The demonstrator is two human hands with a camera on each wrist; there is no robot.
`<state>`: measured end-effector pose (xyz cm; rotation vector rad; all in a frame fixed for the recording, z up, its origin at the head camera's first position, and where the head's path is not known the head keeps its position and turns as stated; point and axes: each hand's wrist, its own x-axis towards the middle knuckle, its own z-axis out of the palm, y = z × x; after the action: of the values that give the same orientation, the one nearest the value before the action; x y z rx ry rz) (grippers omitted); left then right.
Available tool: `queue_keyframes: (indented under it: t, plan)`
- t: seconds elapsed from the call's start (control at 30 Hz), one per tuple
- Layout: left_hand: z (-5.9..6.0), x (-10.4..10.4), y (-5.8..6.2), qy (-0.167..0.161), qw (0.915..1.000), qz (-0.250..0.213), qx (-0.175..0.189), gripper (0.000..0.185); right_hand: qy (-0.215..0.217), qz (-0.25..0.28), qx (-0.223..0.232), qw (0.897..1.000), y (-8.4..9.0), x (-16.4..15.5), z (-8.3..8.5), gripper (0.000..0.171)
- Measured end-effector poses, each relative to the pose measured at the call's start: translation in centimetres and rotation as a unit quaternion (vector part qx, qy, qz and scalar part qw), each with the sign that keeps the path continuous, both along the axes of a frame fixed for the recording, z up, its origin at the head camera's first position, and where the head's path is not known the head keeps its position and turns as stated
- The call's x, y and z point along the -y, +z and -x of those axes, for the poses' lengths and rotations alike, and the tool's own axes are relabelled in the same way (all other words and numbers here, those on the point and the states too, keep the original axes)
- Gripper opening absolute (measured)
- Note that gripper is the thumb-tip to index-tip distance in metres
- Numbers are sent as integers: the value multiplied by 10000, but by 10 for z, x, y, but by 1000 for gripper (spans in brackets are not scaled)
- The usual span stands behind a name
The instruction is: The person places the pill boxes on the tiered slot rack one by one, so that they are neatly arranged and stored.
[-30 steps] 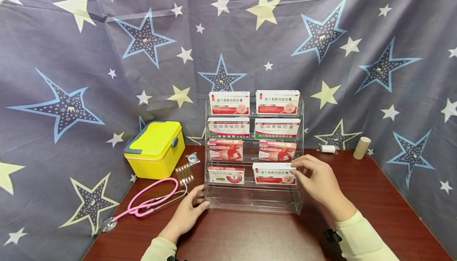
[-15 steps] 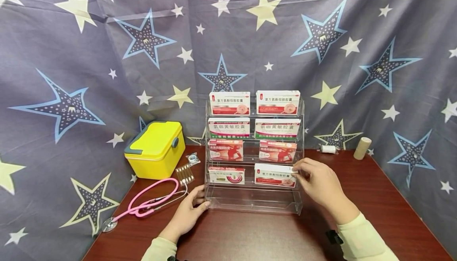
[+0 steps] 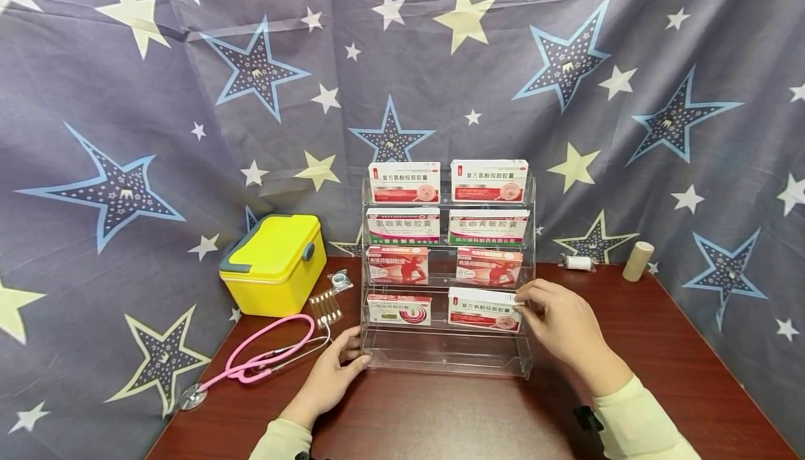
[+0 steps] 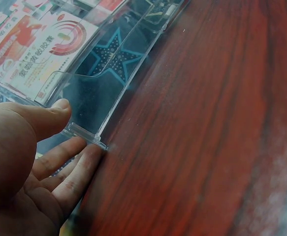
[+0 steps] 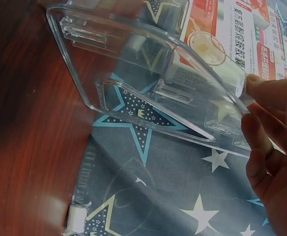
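Right hand [image 3: 562,324] pinches the right end of a white-red medicine box [image 3: 483,308] on the clear plastic rack [image 3: 446,358], lower right slot. Left hand [image 3: 333,369], fingers relaxed, rests against the rack's bottom-left corner on the wood-grain worktop [image 3: 440,411]. Wrist views cut off fingertips; box print blurred.

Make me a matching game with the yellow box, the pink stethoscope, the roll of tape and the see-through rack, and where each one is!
Things:
1. yellow box
2. pink stethoscope
3. beige tape roll
4. clear rack

Places:
A. far right of the table, by the curtain
B. between both hands
C. left back corner of the table
D. lying flat, front left

Pairs: 1-C, 2-D, 3-A, 4-B
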<state>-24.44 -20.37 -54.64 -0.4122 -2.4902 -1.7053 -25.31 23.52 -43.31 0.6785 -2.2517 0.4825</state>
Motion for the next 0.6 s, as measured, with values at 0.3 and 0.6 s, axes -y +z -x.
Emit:
queue_keyframes:
  t: [0.3,0.6]
  plan:
    - [0,-1,2,-32,10000,-44,62,54,-5,-15,-19,10000,0,0,-1,21]
    - [-1,5,2,-61,9999,126,-28,55,237,591,58,9980,-2,-4,-8,20]
